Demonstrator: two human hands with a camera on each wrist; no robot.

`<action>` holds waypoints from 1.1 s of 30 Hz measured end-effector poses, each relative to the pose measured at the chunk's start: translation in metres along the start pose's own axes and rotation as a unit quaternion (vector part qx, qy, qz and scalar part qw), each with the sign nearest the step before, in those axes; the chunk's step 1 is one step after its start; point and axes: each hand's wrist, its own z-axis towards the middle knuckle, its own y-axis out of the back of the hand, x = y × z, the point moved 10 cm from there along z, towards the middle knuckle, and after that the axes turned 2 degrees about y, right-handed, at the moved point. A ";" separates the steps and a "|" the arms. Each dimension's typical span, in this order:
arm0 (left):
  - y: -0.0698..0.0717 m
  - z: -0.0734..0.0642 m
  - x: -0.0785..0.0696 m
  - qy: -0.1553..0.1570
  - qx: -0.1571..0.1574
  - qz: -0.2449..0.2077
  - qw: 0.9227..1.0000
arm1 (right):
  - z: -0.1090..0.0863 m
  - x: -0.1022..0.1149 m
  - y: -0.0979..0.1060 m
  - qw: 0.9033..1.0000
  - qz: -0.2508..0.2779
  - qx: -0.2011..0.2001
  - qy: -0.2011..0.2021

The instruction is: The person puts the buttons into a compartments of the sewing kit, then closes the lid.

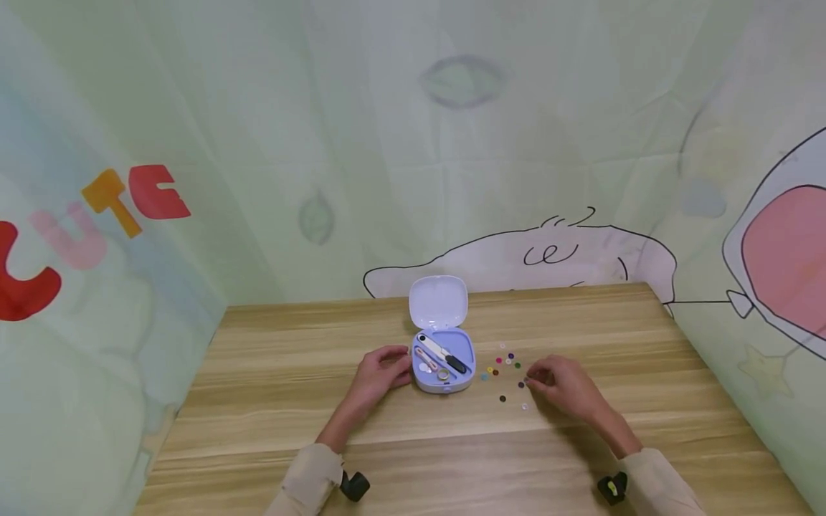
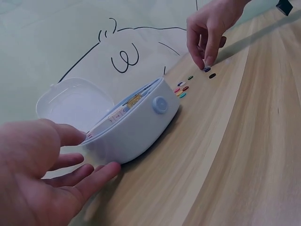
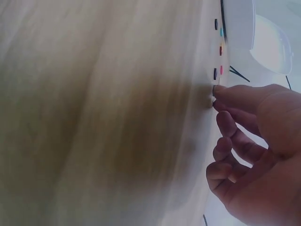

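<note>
A small pale-blue case (image 1: 445, 388) stands on the wooden table with its lid (image 1: 439, 302) raised. Inside lie a white tool with a black handle (image 1: 455, 364), a slim pinkish item (image 1: 426, 359) and a small gold ring-shaped piece (image 1: 443, 374). My left hand (image 1: 377, 374) rests against the case's left side, fingers loosely extended; the left wrist view shows its fingertips at the rim and lower wall. To the right of the case, my right hand (image 1: 568, 387) pinches a small button (image 2: 207, 69) between thumb and forefinger, low over the table. The fingertips partly cover this button.
Several loose colored buttons lie between the case and my right hand, among them a red-brown button (image 1: 495, 373), a green button (image 1: 518, 365) and a black button (image 1: 502, 398). A clear button (image 1: 525, 407) lies nearer me. Behind the table (image 1: 290, 351) hangs a printed curtain (image 1: 361, 143).
</note>
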 end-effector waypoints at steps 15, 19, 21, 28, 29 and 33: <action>-0.001 0.003 0.000 0.004 0.000 -0.009 1.000 | 0.008 -0.012 -0.009 0.994 0.048 -0.014 -0.101; -0.002 0.004 0.000 0.004 0.002 -0.015 1.000 | 0.010 -0.013 -0.011 0.991 0.060 -0.003 -0.121; -0.003 0.004 0.001 0.003 0.004 -0.021 1.000 | 0.009 -0.013 -0.011 0.990 0.068 0.000 -0.127; -0.005 0.004 0.002 0.010 0.013 -0.026 1.000 | 0.008 -0.021 -0.014 0.984 0.110 0.005 -0.141; -0.005 0.004 0.002 0.010 0.015 -0.026 0.999 | 0.008 -0.022 -0.014 0.983 0.113 0.005 -0.144; -0.005 0.004 0.001 0.015 0.020 -0.024 0.999 | 0.009 -0.023 -0.011 0.979 0.130 0.000 -0.156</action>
